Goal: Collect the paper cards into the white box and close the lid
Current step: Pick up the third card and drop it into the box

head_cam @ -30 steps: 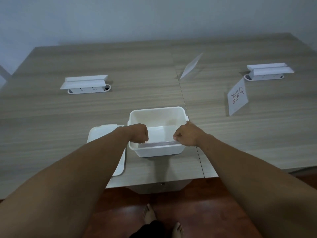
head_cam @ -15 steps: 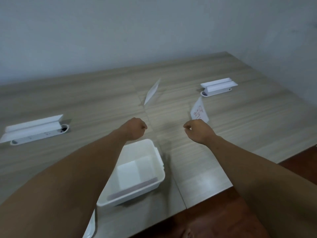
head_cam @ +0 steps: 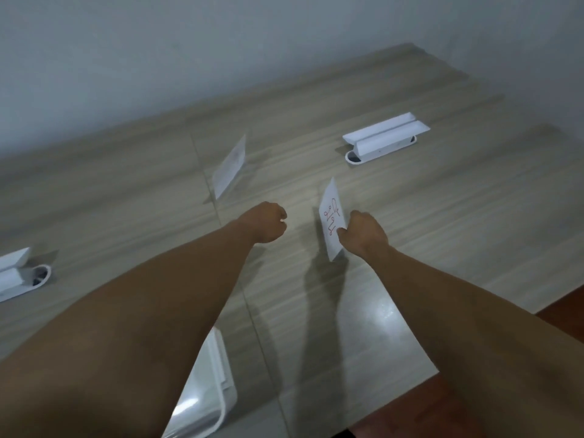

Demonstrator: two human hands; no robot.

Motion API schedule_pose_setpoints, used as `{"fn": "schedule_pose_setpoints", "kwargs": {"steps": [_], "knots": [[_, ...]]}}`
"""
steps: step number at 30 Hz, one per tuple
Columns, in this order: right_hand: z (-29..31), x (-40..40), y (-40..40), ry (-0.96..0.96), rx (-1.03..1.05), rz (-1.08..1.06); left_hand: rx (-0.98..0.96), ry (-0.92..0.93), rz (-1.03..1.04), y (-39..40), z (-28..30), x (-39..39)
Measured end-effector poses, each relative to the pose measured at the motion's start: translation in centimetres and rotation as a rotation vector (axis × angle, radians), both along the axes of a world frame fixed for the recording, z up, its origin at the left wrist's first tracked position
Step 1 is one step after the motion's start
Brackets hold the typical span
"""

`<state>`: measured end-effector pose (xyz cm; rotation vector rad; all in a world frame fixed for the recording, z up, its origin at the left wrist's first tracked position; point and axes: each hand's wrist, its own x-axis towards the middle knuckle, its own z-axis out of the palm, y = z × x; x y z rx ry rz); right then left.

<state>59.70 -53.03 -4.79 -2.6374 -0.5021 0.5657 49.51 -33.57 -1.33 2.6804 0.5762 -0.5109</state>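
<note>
A folded paper card with red writing (head_cam: 330,216) stands on the wooden table (head_cam: 442,222). My right hand (head_cam: 363,235) touches its right side, fingers curled at its edge. A second, blank-looking card (head_cam: 230,167) stands farther back, left of centre. My left hand (head_cam: 268,226) hovers as a fist between the two cards, holding nothing. The white box (head_cam: 208,403) sits open at the lower left, mostly hidden under my left forearm. Its lid is out of sight.
Two white cable-port fittings sit on the table, one at the back right (head_cam: 384,139), one at the left edge (head_cam: 19,273). The table's near edge runs at the lower right, with red-brown floor (head_cam: 562,308) beyond it. A grey wall stands behind.
Both hands left the box rim and reached forward over the table. My right hand has arrived at the red-lettered card. The view swung up and to the right.
</note>
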Motion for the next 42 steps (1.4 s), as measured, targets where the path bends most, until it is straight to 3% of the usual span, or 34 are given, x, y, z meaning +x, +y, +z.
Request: {"fn": "schedule_pose_setpoints", "kwargs": {"steps": [4, 9, 12, 16, 19, 24, 31, 35, 42], "knots": [[-3.0, 2.1, 1.2, 0.226, 0.236, -0.216, 0.034, 0.119, -0.022, -1.3, -1.9, 4.0], [-2.9, 2.1, 2.1, 0.14, 0.404, -0.352, 0.062, 0.127, 0.02, -1.1, -1.9, 5.7], [-1.6, 2.0, 2.9, 0.094, 0.489, -0.29, 0.101, 0.025, 0.076, -0.3, -0.7, 5.4], [2.2, 0.7, 4.8, 0.116, 0.561, -0.06, 0.213, -0.262, 0.173, 1.8, 2.4, 3.1], [5.1, -2.4, 6.3, 0.117, 0.538, 0.152, 0.309, -0.382, 0.145, 3.7, 5.5, -1.1], [8.4, -10.8, 7.9, 0.175, 0.587, 0.301, 0.312, -0.449, 0.055, 5.3, 9.5, -12.3], [10.9, -25.1, 10.0, 0.17, 0.607, 0.425, 0.111, -0.465, 0.314, 5.5, 12.1, -30.6], [11.2, -31.1, 10.3, 0.127, 0.563, 0.497, 0.043, -0.443, 0.393, 5.2, 10.8, -37.9], [7.5, -34.7, 8.6, 0.121, 0.329, 0.602, -0.103, -0.335, 0.437, 2.1, 4.5, -42.6]]}}
